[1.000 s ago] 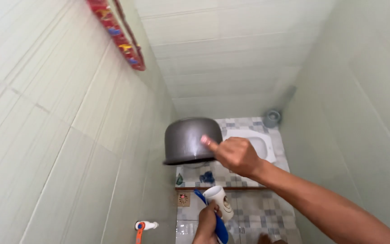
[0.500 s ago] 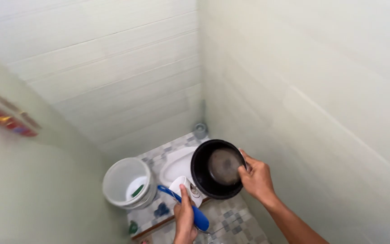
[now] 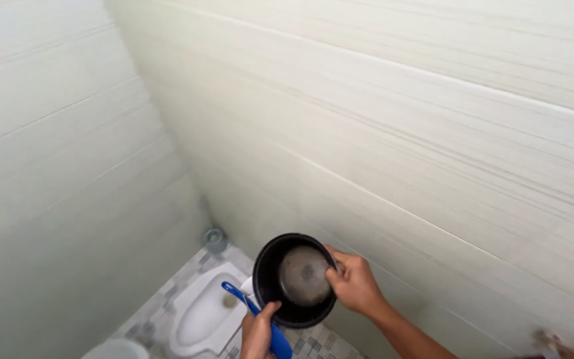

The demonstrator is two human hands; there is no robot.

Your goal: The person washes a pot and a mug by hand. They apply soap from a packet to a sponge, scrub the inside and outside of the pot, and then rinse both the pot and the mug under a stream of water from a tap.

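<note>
Right grip (image 3: 353,286) stays clamped on the black pot (image 3: 295,279) rim, now nearer the wall (image 3: 400,133).

Pot (image 3: 297,279) held by right hand (image 3: 353,286) at its right rim; left hand (image 3: 257,332) below-left grips a scoop (image 3: 260,322). Squat toilet (image 3: 204,312) on floor (image 3: 317,346) left, pipe cap (image 3: 215,239) behind it.

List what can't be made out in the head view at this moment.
- White cup: mostly hidden behind the pot.
- Left hand: cut by the bottom edge, so its grip on the blue handle is partly unseen.
- Bucket: only its rim shows at the bottom edge.
</note>
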